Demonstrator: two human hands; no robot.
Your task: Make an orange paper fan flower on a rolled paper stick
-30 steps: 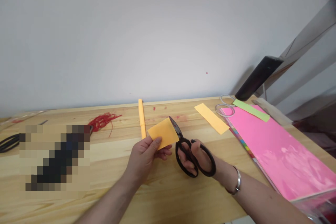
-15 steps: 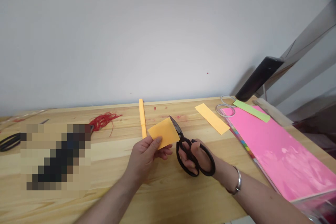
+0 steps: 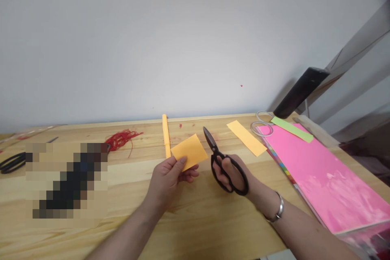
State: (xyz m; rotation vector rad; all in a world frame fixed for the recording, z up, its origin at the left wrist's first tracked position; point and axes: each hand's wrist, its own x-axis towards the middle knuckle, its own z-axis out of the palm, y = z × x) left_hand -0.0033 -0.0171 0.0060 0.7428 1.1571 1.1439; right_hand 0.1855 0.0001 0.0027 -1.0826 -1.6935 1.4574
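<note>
Between thumb and fingers, my left hand (image 3: pixel 170 174) pinches a small orange piece of paper (image 3: pixel 191 150) above the wooden table. My right hand (image 3: pixel 231 170) has its fingers through the handle loops of a pair of black-handled scissors (image 3: pixel 215 150). The blades look closed, point up and away from me, and stand just right of the paper without touching it. Behind the paper lies an orange marker (image 3: pixel 165 132), its near end close to the paper's left corner. Right of the scissors an orange paper strip (image 3: pixel 246 138) lies flat on the table.
A pink sheet pack (image 3: pixel 319 178) with a green strip (image 3: pixel 291 129) on top lies right, near pale loops (image 3: pixel 262 128). A black cylinder (image 3: pixel 300 93) leans at the wall. Left are red strings (image 3: pixel 123 140), black scissor handles (image 3: pixel 14 162) and a blurred-out dark object (image 3: pixel 67 183).
The scissors have moved right and slightly up, away from the paper's edge, and their blades have closed. My left hand still holds the paper in nearly the same place.
</note>
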